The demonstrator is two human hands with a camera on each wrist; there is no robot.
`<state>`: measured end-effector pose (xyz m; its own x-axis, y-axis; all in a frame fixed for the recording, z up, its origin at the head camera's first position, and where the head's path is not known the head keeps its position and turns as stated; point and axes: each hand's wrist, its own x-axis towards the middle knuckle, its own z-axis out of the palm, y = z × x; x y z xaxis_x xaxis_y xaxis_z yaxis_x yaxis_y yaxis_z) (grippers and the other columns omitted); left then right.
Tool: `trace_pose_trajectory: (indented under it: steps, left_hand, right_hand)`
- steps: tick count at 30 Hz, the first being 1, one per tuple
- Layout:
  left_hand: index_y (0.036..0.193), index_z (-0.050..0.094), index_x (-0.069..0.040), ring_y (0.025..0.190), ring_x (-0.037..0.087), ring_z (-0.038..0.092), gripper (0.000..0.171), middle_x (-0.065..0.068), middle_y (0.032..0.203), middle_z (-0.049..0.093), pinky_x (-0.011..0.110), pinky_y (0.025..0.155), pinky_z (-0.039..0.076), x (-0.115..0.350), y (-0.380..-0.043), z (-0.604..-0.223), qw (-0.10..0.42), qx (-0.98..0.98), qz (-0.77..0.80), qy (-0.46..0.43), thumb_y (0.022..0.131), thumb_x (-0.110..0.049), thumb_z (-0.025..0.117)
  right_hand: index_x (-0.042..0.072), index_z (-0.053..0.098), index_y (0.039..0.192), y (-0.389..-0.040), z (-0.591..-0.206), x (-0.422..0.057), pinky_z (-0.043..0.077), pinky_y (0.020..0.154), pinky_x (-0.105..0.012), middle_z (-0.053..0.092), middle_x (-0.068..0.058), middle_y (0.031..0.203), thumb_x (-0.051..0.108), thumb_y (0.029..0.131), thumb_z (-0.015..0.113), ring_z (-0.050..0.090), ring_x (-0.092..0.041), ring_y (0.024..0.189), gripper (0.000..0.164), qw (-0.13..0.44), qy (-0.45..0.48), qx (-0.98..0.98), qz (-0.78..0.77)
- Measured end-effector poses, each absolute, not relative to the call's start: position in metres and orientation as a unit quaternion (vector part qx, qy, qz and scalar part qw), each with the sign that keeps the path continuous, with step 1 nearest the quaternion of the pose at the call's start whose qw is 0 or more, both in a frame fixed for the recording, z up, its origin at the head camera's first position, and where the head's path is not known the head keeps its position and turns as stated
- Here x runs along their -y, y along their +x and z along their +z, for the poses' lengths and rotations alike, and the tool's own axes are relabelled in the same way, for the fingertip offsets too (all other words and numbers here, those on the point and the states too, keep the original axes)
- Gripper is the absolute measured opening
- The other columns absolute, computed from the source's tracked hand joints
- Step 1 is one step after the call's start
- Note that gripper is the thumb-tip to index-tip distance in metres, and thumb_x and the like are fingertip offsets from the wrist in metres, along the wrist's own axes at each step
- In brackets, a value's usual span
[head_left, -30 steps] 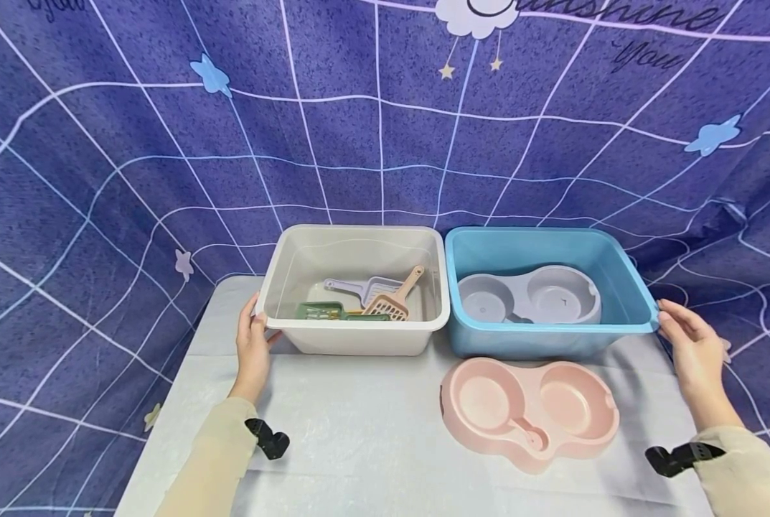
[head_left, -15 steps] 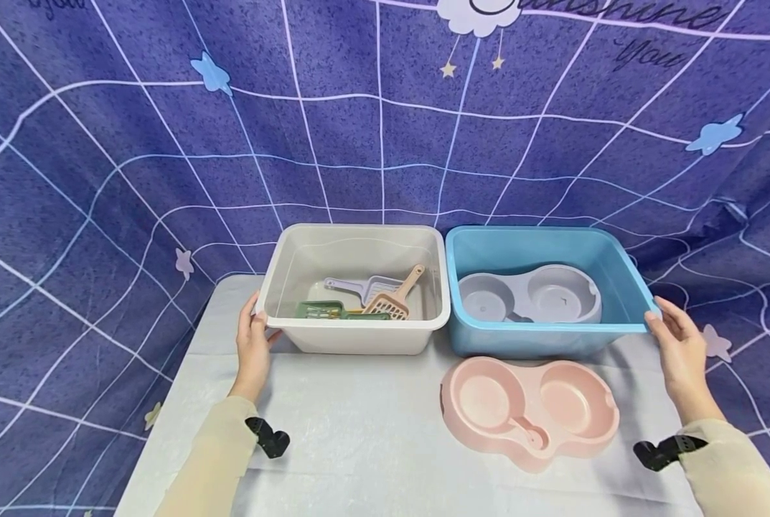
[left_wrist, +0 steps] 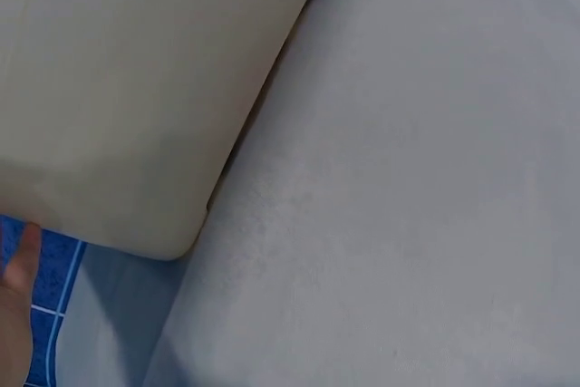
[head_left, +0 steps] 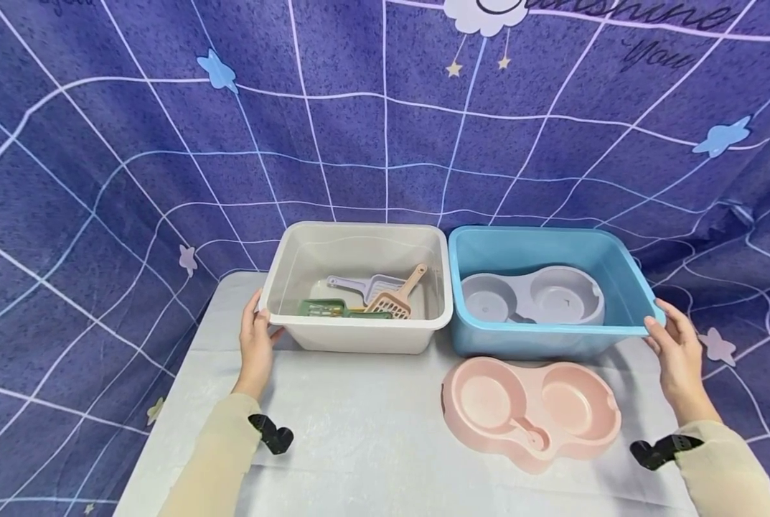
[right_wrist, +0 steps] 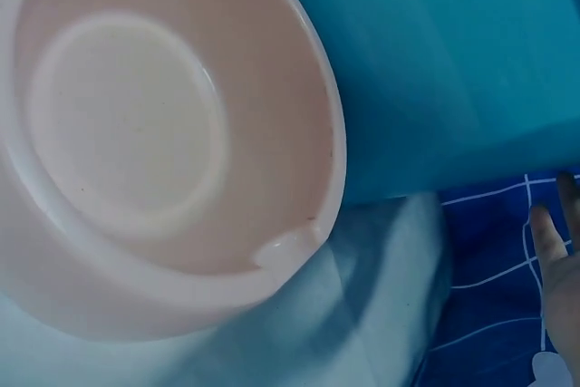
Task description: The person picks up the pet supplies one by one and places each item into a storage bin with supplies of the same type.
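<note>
Side by side stand a light grey plastic bin [head_left: 352, 336] and a blue plastic bin [head_left: 527, 345]. My left hand [head_left: 255, 352] grips the grey bin's front left corner, thumb at the rim and fingers along the side. At the blue bin's front right corner, my right hand [head_left: 678, 362] holds the rim between thumb and fingers. Inside the grey bin lie a purple litter scoop [head_left: 359, 286], a beige litter scoop [head_left: 394, 301] and a green litter scoop [head_left: 323, 308]. A grey double pet bowl [head_left: 562, 294] sits in the blue bin.
A pink double pet bowl [head_left: 529, 413] lies on the table [head_left: 352, 431] in front of the blue bin. Right behind the bins hangs a purple-blue patterned cloth [head_left: 410, 129], which also runs down both sides. Part of something yellow shows under the scoops.
My right hand has shifted a little left, its thumb coming further over the blue bin's rim. My left hand keeps its place on the grey bin. The head view has tilted slightly.
</note>
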<state>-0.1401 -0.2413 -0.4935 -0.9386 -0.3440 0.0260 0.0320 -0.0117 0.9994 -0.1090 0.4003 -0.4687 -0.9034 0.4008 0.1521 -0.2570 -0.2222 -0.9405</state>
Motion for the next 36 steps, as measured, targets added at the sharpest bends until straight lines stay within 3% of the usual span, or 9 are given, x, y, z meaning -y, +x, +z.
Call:
trace_pose_trajectory:
  steps: [13,18,22,28,36]
  left_hand:
    - [0.157,0.027,-0.017,0.133,0.032,0.041,0.051,0.012,0.15,0.036,0.055,0.107,0.038,0.238,-0.126,-0.491,0.144,0.692,-0.699,0.113,0.109,-0.034,0.03]
    - [0.159,0.021,-0.018,0.138,0.032,0.037,0.056,0.015,0.155,0.034,0.056,0.108,0.036,0.239,-0.117,-0.487,0.1,0.672,-0.724,0.121,0.108,-0.041,0.025]
    - [0.159,0.018,-0.014,0.139,0.03,0.037,0.06,0.016,0.156,0.032,0.046,0.107,0.042,0.243,-0.106,-0.489,0.061,0.667,-0.731,0.131,0.108,-0.043,0.024]
    - [0.157,0.024,-0.008,0.131,0.025,0.04,0.058,0.015,0.15,0.037,0.031,0.098,0.047,0.241,-0.083,-0.5,0.022,0.696,-0.706,0.129,0.108,-0.04,0.028]
    - [0.146,0.043,-0.005,0.119,0.017,0.049,0.053,0.016,0.145,0.048,0.041,0.098,0.047,0.224,-0.068,-0.512,-0.018,0.765,-0.637,0.09,0.107,-0.041,0.035]
  right_hand:
    - [-0.002,0.063,0.129,-0.115,-0.472,-0.395,0.044,0.087,-0.015,0.07,0.0,0.109,-0.012,0.092,0.058,0.059,-0.009,0.103,0.039,0.261,-0.095,0.586,0.762]
    - [-0.002,0.063,0.128,-0.116,-0.47,-0.396,0.047,0.085,-0.014,0.07,0.0,0.108,-0.012,0.091,0.059,0.06,-0.009,0.101,0.039,0.259,-0.091,0.571,0.774]
    - [-0.001,0.064,0.128,-0.117,-0.471,-0.396,0.048,0.084,-0.013,0.07,0.0,0.109,-0.013,0.091,0.058,0.06,-0.009,0.101,0.039,0.252,-0.097,0.565,0.78]
    - [0.001,0.063,0.129,-0.118,-0.469,-0.396,0.048,0.082,-0.013,0.07,0.001,0.109,-0.011,0.092,0.058,0.061,-0.008,0.097,0.039,0.244,-0.096,0.575,0.775]
    - [0.002,0.061,0.132,-0.114,-0.469,-0.395,0.05,0.079,-0.014,0.069,0.0,0.112,-0.008,0.092,0.06,0.061,-0.009,0.097,0.041,0.241,-0.103,0.554,0.79]
